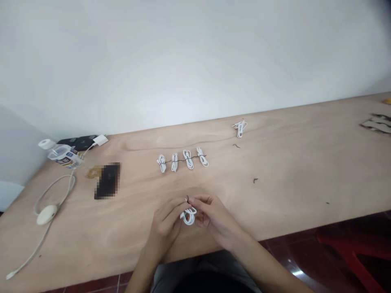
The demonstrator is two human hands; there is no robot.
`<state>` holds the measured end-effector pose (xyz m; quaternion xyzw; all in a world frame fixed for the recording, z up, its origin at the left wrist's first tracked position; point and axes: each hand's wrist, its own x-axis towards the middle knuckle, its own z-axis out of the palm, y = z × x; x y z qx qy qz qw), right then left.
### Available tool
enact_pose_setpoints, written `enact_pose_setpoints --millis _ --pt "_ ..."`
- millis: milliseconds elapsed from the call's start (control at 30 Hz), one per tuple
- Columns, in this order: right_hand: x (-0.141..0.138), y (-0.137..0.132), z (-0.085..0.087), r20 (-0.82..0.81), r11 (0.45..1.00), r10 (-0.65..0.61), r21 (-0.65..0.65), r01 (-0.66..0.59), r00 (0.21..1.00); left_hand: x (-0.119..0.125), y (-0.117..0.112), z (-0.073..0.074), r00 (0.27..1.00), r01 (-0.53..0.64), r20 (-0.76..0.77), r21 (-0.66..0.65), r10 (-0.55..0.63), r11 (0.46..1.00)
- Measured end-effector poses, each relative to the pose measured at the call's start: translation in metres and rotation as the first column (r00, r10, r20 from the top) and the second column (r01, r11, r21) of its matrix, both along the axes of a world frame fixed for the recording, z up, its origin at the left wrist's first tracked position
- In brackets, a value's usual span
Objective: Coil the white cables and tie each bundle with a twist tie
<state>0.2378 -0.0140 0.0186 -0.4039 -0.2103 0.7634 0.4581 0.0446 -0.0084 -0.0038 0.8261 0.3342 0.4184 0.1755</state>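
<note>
Close to the table's front edge, both of my hands hold one coiled white cable (188, 217). My left hand (166, 215) grips the coil from its left side. At the top of the coil, my right hand (210, 209) pinches a short black twist tie (187, 198); part of the tie is hidden by the fingers. Beyond my hands lies a row of several white cable bundles (188, 159), each with a black tie round its middle. Farther back on the right is another white cable bundle (240, 128), and whether it is tied I cannot tell.
Loose black twist ties (255, 180) lie on the wooden table (293, 162) to the right. At the left are a plastic bottle (62, 156), a blurred dark object (107, 181) and a white cord with an oval switch (47, 215). A red stool (351, 248) stands below the table's right front.
</note>
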Motion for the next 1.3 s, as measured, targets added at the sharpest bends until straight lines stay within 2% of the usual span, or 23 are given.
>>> enact_pose_setpoints --millis 300,400,467,533,600,667,800,867,933,967,1000,1033,1067,1100,1133,1200,1233,1267,1300 --pt "-0.004 -0.002 0.005 -0.017 0.997 0.039 0.064 -0.038 0.999 -0.002 0.004 0.008 0.999 0.016 0.03 0.009 -0.017 1.0" --pt "-0.004 -0.001 0.0 0.003 0.986 0.053 0.161 -0.053 0.999 0.002 0.0 0.008 0.996 0.0 0.086 -0.061 0.005 0.998" --pt "-0.003 0.001 -0.005 0.076 0.96 0.048 0.271 -0.067 0.996 0.007 -0.003 0.006 0.982 -0.045 0.173 -0.196 0.08 0.979" --pt "-0.003 0.002 -0.008 0.164 0.92 0.021 0.383 -0.084 0.986 0.015 -0.007 0.005 0.925 -0.084 0.302 -0.433 0.232 0.898" --pt "-0.003 0.003 -0.011 0.249 0.875 -0.024 0.473 -0.1 0.968 0.024 -0.01 0.007 0.83 -0.026 0.404 -0.661 0.385 0.75" --pt "-0.003 0.002 -0.014 0.334 0.825 -0.08 0.551 -0.126 0.939 0.032 -0.012 0.014 0.757 0.117 0.481 -0.766 0.443 0.632" --pt "0.0 -0.002 -0.019 0.445 0.683 -0.218 0.705 -0.19 0.868 0.035 -0.014 0.035 0.653 0.392 0.566 -0.821 0.503 0.415" --pt "0.004 -0.003 -0.022 0.47 0.582 -0.291 0.779 -0.236 0.833 0.033 -0.016 0.042 0.619 0.493 0.559 -0.823 0.551 0.282" --pt "0.011 -0.003 -0.024 0.489 0.441 -0.378 0.841 -0.312 0.786 0.032 -0.017 0.045 0.599 0.566 0.55 -0.805 0.583 0.178" --pt "0.014 -0.002 -0.025 0.491 0.363 -0.423 0.862 -0.355 0.761 0.032 -0.018 0.045 0.597 0.583 0.551 -0.797 0.583 0.157" --pt "0.018 -0.001 -0.025 0.488 0.291 -0.458 0.872 -0.394 0.743 0.032 -0.019 0.044 0.603 0.581 0.558 -0.797 0.57 0.166" --pt "0.021 0.0 -0.025 0.486 0.243 -0.476 0.874 -0.422 0.733 0.033 -0.02 0.043 0.613 0.559 0.568 -0.803 0.548 0.208" --pt "0.024 0.001 -0.024 0.487 0.233 -0.472 0.873 -0.429 0.735 0.033 -0.02 0.041 0.63 0.514 0.574 -0.813 0.523 0.274" --pt "0.026 0.003 -0.023 0.489 0.272 -0.451 0.872 -0.407 0.747 0.033 -0.02 0.039 0.65 0.449 0.572 -0.82 0.501 0.355" --pt "0.027 0.004 -0.022 0.49 0.354 -0.414 0.863 -0.36 0.767 0.033 -0.019 0.037 0.672 0.371 0.56 -0.821 0.484 0.434" --pt "0.026 0.005 -0.019 0.478 0.572 -0.311 0.784 -0.24 0.821 0.03 -0.017 0.034 0.714 0.221 0.519 -0.804 0.47 0.551" --pt "0.024 0.006 -0.018 0.463 0.668 -0.253 0.719 -0.193 0.85 0.028 -0.016 0.033 0.736 0.16 0.492 -0.795 0.466 0.585" --pt "0.023 0.006 -0.016 0.442 0.74 -0.19 0.651 -0.168 0.877 0.026 -0.015 0.031 0.759 0.111 0.463 -0.785 0.458 0.609" --pt "0.021 0.006 -0.015 0.417 0.788 -0.118 0.592 -0.171 0.901 0.024 -0.015 0.03 0.783 0.07 0.432 -0.776 0.448 0.627"
